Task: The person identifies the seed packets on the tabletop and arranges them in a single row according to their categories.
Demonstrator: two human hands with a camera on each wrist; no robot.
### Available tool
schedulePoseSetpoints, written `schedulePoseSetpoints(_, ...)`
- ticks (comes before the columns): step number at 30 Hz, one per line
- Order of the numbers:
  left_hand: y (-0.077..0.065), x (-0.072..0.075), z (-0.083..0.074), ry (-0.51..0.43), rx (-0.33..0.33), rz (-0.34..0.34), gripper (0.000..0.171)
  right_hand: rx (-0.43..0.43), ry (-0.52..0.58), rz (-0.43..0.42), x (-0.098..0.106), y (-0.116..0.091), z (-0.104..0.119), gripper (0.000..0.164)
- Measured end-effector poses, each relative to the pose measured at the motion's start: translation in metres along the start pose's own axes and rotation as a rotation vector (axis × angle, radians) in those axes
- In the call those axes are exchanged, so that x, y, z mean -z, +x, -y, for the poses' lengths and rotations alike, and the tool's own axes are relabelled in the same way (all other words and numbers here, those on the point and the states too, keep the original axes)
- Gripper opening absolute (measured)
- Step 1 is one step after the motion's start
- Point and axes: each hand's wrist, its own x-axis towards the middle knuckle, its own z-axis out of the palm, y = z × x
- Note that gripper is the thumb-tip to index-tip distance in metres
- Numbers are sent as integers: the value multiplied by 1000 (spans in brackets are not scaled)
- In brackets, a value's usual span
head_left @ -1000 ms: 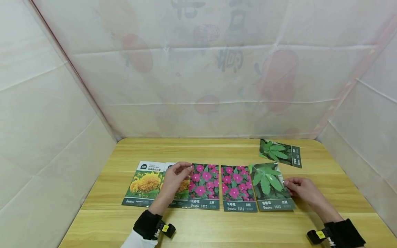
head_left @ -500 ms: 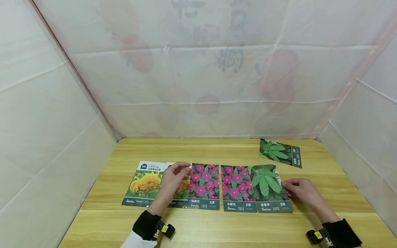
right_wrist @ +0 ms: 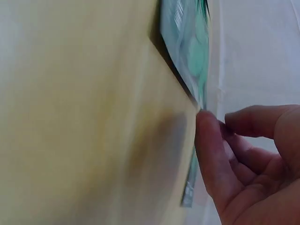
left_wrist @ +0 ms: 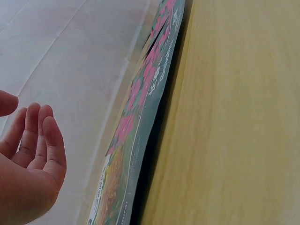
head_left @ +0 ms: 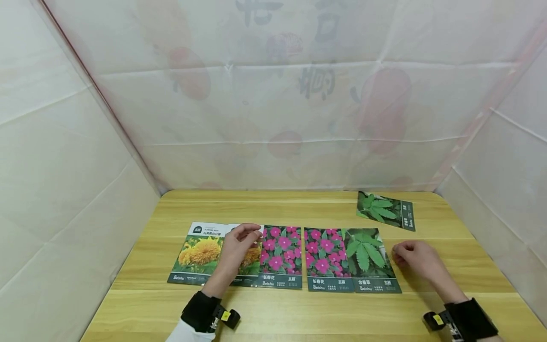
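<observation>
A row of seed packets lies on the wooden table. At its left end is a yellow-sunflower packet [head_left: 201, 254]; a second sunflower packet [head_left: 249, 275] is partly covered by a pink-flower packet [head_left: 282, 256]. My left hand [head_left: 237, 247] hovers over that second one, fingers loosely bent, nothing between thumb and fingers in the left wrist view. Past a narrow gap lies another pink-flower packet [head_left: 326, 259], its right side against a green-leaf packet [head_left: 372, 259]. Just right of this last packet is my right hand [head_left: 420, 259], fingers loosely curled and holding nothing, fingertips a little off its edge.
Another green-leaf packet [head_left: 386, 211] lies sideways, slightly askew, behind the row near the table's back edge. Pale cloth walls [head_left: 290, 166] enclose the wooden table [head_left: 325, 316] at the back and both sides.
The right hand slid the green-leaf packet left and laid it flat against the pink-flower packet, then let go and drew slightly right. The left hand has hardly moved.
</observation>
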Motion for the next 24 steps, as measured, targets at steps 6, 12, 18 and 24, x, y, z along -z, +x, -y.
schedulePoseSetpoints(6, -5, -5, -34, -29, 75, -23, 35, 101, -120, -160, 15, 14, 0, 31)
schedulePoseSetpoints(12, -3, 0, -17, -13, 1, -2, 44, 171, -185, -294, 27, 35, 2, 30)
schedulePoseSetpoints(18, 2, 8, 11, -22, -59, 17, 51, 163, -223, -312, 31, 51, 0, 42)
schedulePoseSetpoints(24, 3, 7, 9, -45, -21, 0, 57, 75, -245, -331, 25, 64, -18, 46)
